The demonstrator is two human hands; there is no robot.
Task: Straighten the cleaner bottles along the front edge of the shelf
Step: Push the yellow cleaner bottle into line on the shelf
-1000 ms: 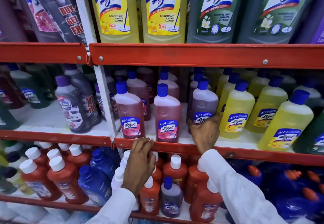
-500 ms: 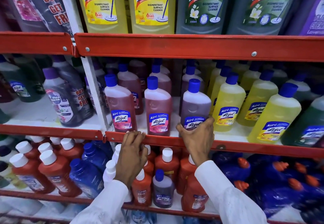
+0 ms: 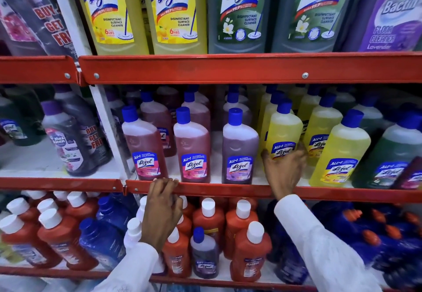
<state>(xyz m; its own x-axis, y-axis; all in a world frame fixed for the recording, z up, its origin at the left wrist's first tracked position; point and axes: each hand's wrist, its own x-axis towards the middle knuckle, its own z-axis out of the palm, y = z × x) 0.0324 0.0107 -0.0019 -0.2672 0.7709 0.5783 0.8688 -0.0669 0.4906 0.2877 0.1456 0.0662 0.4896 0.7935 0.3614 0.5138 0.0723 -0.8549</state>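
Observation:
On the middle shelf stand blue-capped Lizol bottles. Two pink bottles (image 3: 143, 145) (image 3: 193, 147) and a purple bottle (image 3: 239, 150) line the red front edge (image 3: 228, 190). My right hand (image 3: 284, 169) is wrapped around the base of a yellow bottle (image 3: 284, 129) that stands a little back from the edge, fingers on both sides of its label. Another yellow bottle (image 3: 340, 152) stands at the front to its right. My left hand (image 3: 163, 200) grips the red front edge below the pink bottles.
A white upright post (image 3: 107, 120) divides the shelf from the left bay with dark bottles (image 3: 68, 140). Large bottles fill the shelf above (image 3: 178, 12). Below are orange white-capped bottles (image 3: 249, 250) and blue ones (image 3: 102, 239). A green bottle (image 3: 392, 154) stands far right.
My right hand let go of the purple bottle, now at the front edge, and moved right onto the yellow bottle. The left hand stayed on the rail. The view shifted closer.

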